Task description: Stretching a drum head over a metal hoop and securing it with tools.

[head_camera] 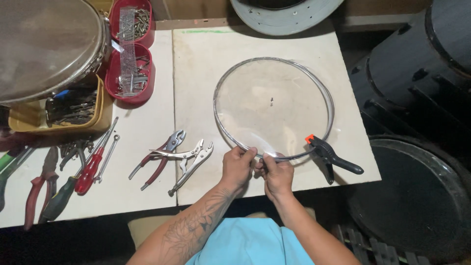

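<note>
Head view: left hand (237,167) and right hand (277,172) sit side by side, both pinching the near edge of a clear round film set in a thin metal hoop (273,108). The fingers of each hand are curled tight over the rim. The hoop lies flat on a white board (206,73), extending away from the fingertips. A black spring clamp (332,156) grips the rim just right of the right fingers. Locking pliers (191,159) lie left of the left fingers.
</note>
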